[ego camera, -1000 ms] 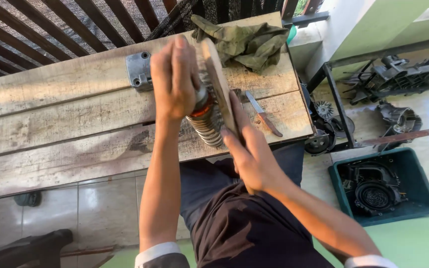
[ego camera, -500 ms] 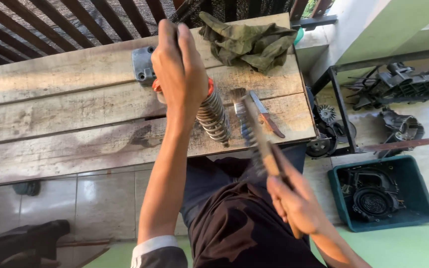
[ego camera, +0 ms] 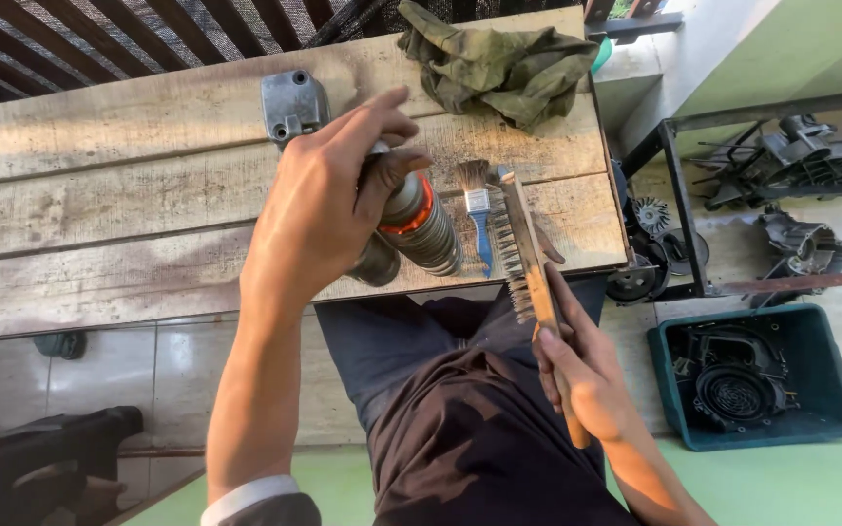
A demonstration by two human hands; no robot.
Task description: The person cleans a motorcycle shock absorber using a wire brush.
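My left hand (ego camera: 328,205) grips a grey shock absorber (ego camera: 416,226) with a coil spring and an orange ring, held over the front edge of a wooden plank table (ego camera: 109,205). In my right hand (ego camera: 587,375) is a wooden-handled wire brush (ego camera: 523,258), its bristles facing left and its head lying over the table's front edge, just right of the spring. Between the spring and the wire brush lies a small paint brush (ego camera: 478,209) with a blue handle, flat on the planks.
A grey metal cover (ego camera: 292,102) lies on the table behind my left hand. A crumpled olive cloth (ego camera: 499,63) sits at the back right. On the floor to the right stand a green tub (ego camera: 762,375) holding engine parts, a metal frame and more engine parts (ego camera: 801,161).
My right hand has drawn the wire brush back toward me, off the spring. My left hand has shifted its grip on the shock absorber, and the paint brush now shows beside it.
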